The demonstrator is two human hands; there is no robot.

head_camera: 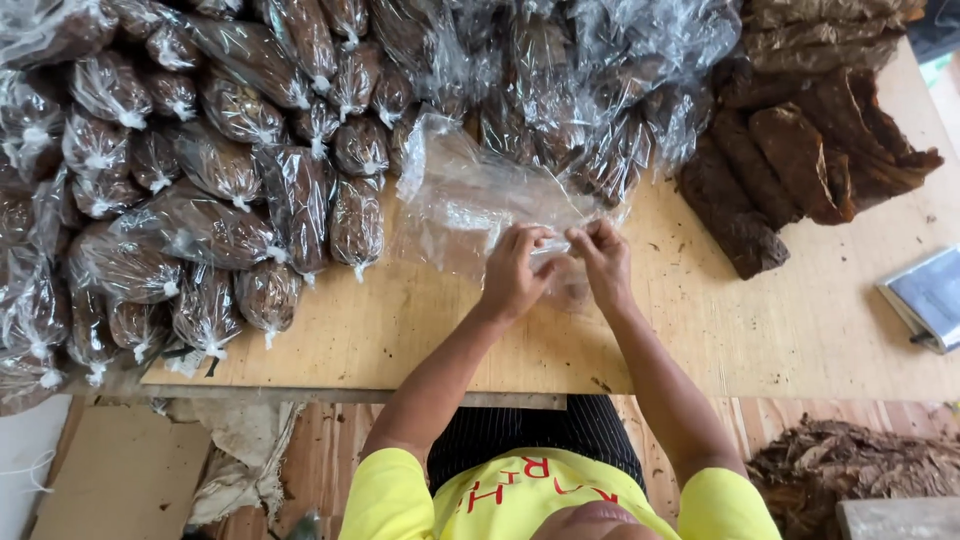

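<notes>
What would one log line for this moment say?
left hand: pinching clear bag | right hand: pinching same bag | bag: empty, on table | beside: tied filled bags, loose brown leaves

The plastic bag (470, 200) is showing clear and glossy against the pale tan tabletop (800, 330). Dark brown leaves (800, 150) are lying unwrapped, tied bundles (210, 230) are showing brown through clear wrap, and a yellow shirt (520, 500) is bearing red letters.

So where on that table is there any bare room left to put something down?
Bare table lies between the right hand, loose brown leaves and grey pouch; also along the near edge. The left and back are crowded with tied bags.
</notes>
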